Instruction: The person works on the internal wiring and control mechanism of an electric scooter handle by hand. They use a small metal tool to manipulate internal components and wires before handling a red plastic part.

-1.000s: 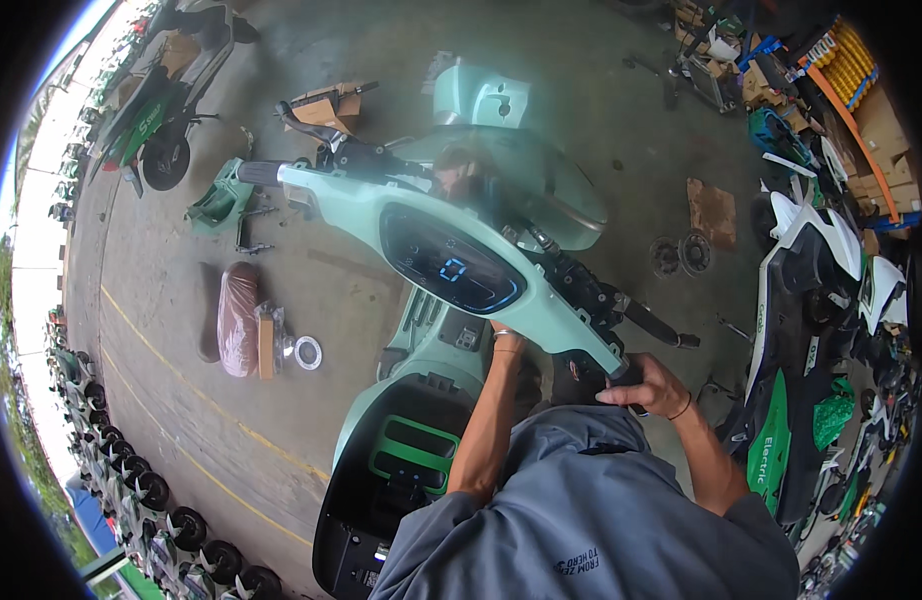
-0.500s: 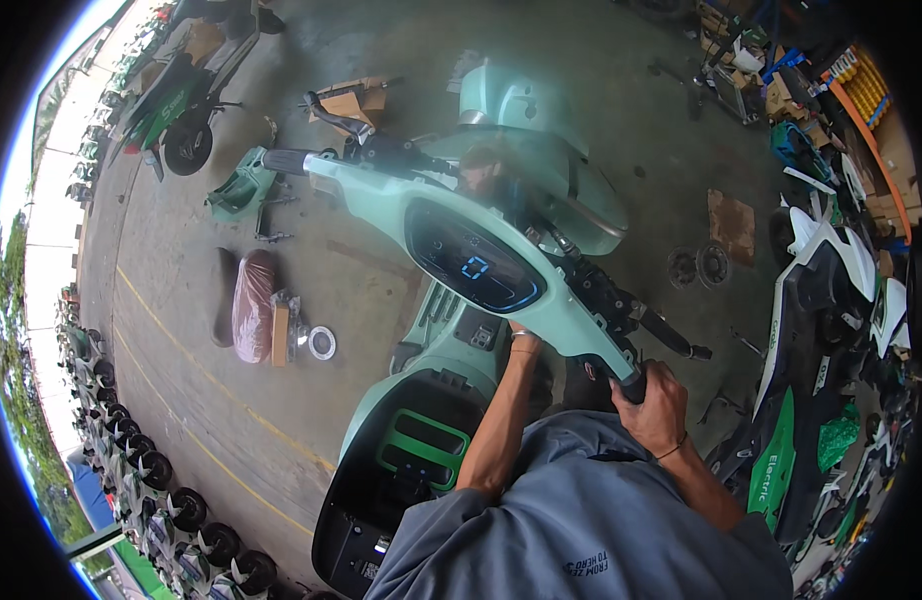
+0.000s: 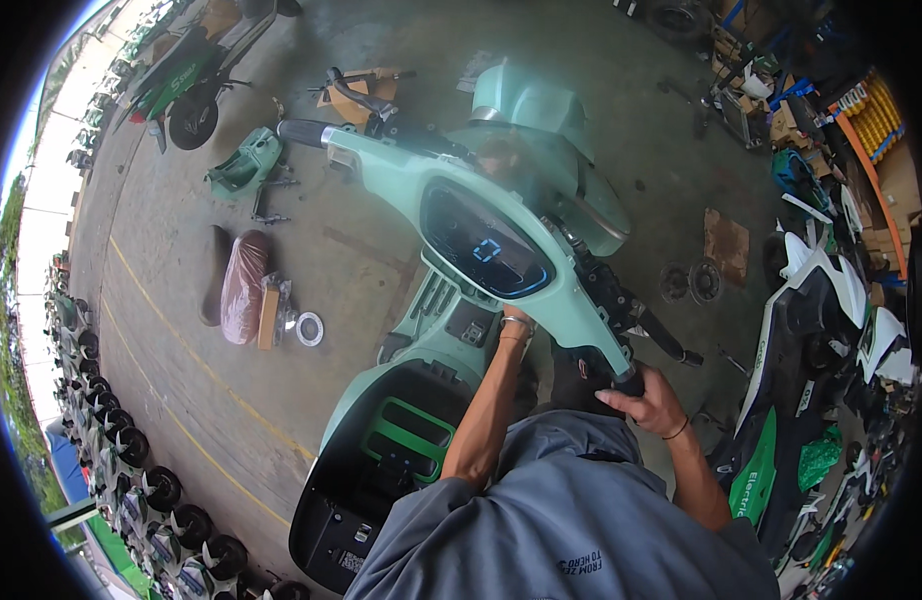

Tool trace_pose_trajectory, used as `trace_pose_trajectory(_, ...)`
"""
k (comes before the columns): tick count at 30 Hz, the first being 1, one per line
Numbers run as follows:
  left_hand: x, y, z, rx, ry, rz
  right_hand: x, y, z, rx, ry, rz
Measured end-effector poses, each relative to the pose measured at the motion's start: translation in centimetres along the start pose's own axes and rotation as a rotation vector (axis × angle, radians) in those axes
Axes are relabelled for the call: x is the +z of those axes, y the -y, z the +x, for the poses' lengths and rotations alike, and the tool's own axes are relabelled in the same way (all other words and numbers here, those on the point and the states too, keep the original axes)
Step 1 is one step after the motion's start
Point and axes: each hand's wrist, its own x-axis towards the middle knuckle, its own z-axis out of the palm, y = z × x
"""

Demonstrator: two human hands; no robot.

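A mint-green electric scooter stands in front of me, with its handlebar cover [image 3: 391, 190] running from upper left to lower right. The lit display [image 3: 484, 243] sits in the middle of that cover. At the near right end, my right hand [image 3: 657, 402] is closed round the black handlebar grip [image 3: 630, 383], its thumb stretched along the near side. My left hand [image 3: 518, 318] reaches beneath the cover, close to the scooter's front body; the cover hides its fingers. A second black grip [image 3: 303, 131] at the far left end is untouched.
The open seat compartment [image 3: 331, 510] lies left of my body. A wrapped seat [image 3: 245, 290], a ring-shaped part [image 3: 309, 329] and a green body panel [image 3: 246, 165] rest on the floor at left. A white-and-black scooter [image 3: 796, 330] stands close on the right, beside crowded shelves.
My right thumb has come away from the grip and now stretches out beside it. My left hand stays under the cover. The whole view has shifted slightly.
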Motion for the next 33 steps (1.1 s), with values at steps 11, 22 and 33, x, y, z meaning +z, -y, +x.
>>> trace_pose_trajectory(11,-0.2,2.1,2.2,0.054,-0.004,0.012,1.4,-0.6,-0.5,-0.253,-0.433,-0.373)
trace_pose_trajectory(22,2.3,-14.6,-9.8,-0.494,0.037,-0.373,1.5,-1.9,-1.7,-0.332,-0.576,-0.498)
trace_pose_trajectory(33,-4.6,-23.8,-15.9,-0.560,0.570,-0.725,3.8,1.4,-3.1,-0.554,-0.482,-0.507)
